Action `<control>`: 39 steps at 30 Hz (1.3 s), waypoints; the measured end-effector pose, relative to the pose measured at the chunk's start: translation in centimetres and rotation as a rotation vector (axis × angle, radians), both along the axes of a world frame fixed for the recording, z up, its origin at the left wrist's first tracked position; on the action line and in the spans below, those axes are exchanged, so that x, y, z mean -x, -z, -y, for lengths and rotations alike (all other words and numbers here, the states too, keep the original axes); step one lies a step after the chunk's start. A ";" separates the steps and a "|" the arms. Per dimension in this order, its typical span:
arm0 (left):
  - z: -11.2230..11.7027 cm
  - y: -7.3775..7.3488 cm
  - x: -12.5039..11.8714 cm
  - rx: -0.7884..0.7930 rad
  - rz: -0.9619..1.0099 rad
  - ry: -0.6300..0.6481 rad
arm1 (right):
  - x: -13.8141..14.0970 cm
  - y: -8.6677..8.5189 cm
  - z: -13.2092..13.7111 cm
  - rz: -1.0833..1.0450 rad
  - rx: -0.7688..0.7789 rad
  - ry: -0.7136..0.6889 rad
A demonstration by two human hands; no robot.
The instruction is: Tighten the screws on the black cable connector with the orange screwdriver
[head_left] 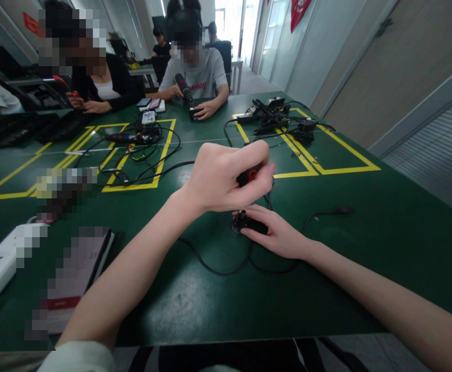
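My left hand (229, 175) is closed in a fist around a black tool with a red part (252, 174); most of it is hidden by my fingers. Just below the fist, a short black cylinder (243, 214) stands up over a small black device (253, 224). Whether that cylinder belongs to the tool or the device, I cannot tell. The device lies on the green table (195, 305). My right hand (278, 232) grips it from the right side, fingers along the far edge and thumb along the near edge. A thin black cable (226, 274) loops close to both hands.
A phone (76, 281) and a white power strip (6, 258) lie at the left. Tangled black cables (144, 137) and a heap of black parts (270, 119) sit by yellow tape markings. Across the table a person (195, 67) holds a black cylindrical tool (183, 87); another person (105, 85) sits beside.
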State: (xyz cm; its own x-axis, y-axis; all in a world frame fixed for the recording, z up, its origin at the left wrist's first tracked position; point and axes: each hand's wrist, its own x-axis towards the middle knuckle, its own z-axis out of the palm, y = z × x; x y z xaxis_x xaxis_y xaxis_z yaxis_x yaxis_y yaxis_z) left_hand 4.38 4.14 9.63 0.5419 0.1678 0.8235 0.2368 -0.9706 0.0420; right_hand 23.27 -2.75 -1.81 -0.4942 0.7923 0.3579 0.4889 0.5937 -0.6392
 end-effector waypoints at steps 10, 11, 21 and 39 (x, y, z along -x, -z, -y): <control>-0.2 0.1 -0.3 -0.025 0.028 0.008 | 0.0 0.2 0.0 -0.004 -0.001 0.014; -0.2 0.1 -0.3 -0.021 0.022 0.011 | 0.0 0.3 0.0 -0.004 0.000 0.018; -0.1 0.2 -0.3 0.037 0.040 -0.001 | 0.3 0.3 0.1 -0.001 -0.018 0.037; 0.1 0.4 -0.7 0.060 0.055 0.052 | 0.4 -0.3 0.1 -0.017 -0.033 0.017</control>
